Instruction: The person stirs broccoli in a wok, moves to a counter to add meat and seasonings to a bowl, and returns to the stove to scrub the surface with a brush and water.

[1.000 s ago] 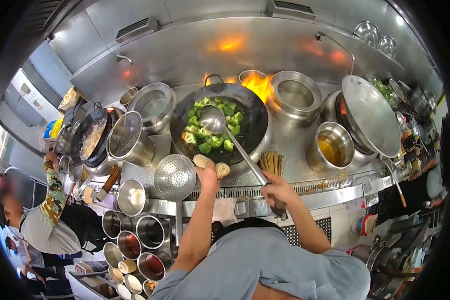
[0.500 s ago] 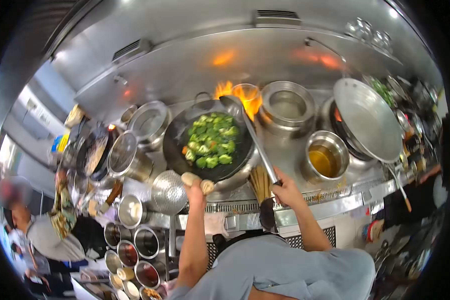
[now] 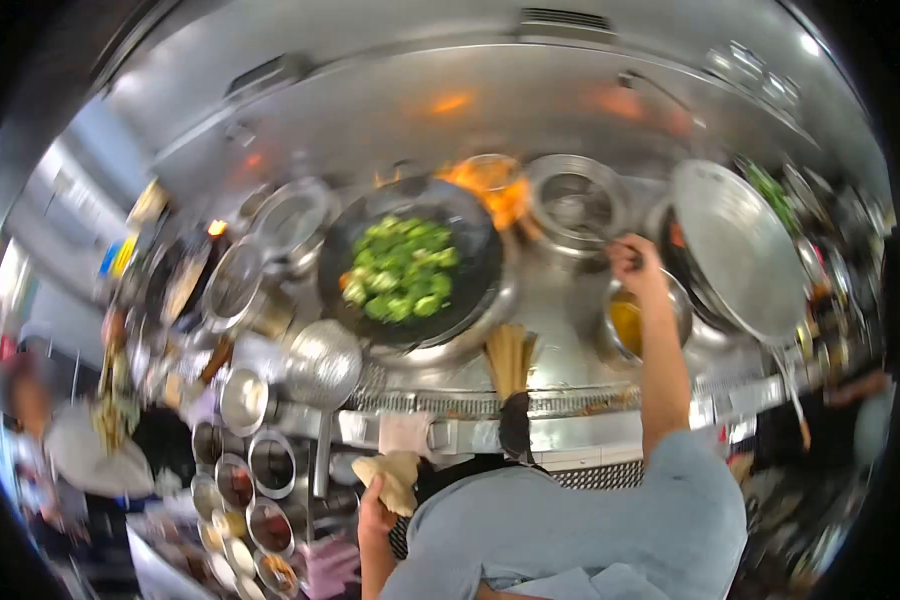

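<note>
My left hand [image 3: 375,512] grips a folded beige cloth [image 3: 394,478] low in front of me, apart from the wok. My right hand [image 3: 638,262] is closed round the dark handle end of the ladle, beside the middle pot [image 3: 622,205]; the ladle's bowl is blurred and seems to be inside that pot. Green broccoli pieces [image 3: 400,268] with a bit of orange lie in the black wok [image 3: 475,265]. Flames [image 3: 505,200] rise behind the wok's right side. Below my right forearm stands a pot of yellow-brown liquid [image 3: 625,325].
A perforated skimmer [image 3: 323,362] rests left of the bamboo brush [image 3: 510,360]. Several seasoning containers [image 3: 272,462] stand at lower left. The large tilted pan [image 3: 735,250] is on the right. Another person [image 3: 95,450] stands at far left.
My right hand has moved up and right with the ladle, from beside the wok to the middle pot. My left hand has drawn the cloth down, away from the wok's edge.
</note>
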A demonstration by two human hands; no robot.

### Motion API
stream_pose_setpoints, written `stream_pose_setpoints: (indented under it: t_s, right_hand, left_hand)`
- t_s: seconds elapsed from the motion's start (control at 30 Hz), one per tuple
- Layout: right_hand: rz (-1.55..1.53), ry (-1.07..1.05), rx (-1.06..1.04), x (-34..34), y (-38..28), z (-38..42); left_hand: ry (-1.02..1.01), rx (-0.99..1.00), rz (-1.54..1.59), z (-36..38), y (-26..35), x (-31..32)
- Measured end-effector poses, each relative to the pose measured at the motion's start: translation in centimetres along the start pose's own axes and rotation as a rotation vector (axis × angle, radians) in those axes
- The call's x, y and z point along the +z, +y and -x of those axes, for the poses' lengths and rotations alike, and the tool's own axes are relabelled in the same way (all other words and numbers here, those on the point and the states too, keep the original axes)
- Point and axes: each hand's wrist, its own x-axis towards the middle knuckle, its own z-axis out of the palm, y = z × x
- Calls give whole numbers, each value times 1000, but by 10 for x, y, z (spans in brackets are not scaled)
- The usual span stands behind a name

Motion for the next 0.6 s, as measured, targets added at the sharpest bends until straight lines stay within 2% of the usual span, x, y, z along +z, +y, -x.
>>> stream_pose_setpoints:
  t_s: [0.03,0.07,0.1,0.13,0.2,0.27,0.4,0.47,0.53,0.6]
  right_hand:
    - [21,-100,-105,5,9,8]
    - [101,-59,-126,26,17,17]
    - [6,-118,-1,11,7,8]
    - [20,45,-68,46,26,25]
    - [119,-48,2,57,35,30]
    - [10,-197,29,77,59,50]
    - [117,-353,67,78,84,69]
    - [174,-401,81,72,92,63]
    - [335,-266,49,107,133,76]
    - [481,-146,-15,97,152,54]
  left_hand:
    - [57,-65,71,21,-12,-13]
    - [127,-110,156,50,-25,-29]
    - [146,-114,240,69,-43,-50]
    - [219,-79,318,82,-62,-60]
    - [140,-26,382,107,-64,-48]
    - [144,59,352,113,-53,-24]
    - [294,144,268,121,-69,-52]
    - [292,208,204,127,-68,-53]
    - [315,430,102,147,-63,-42]
    - [359,440,104,183,-60,-38]
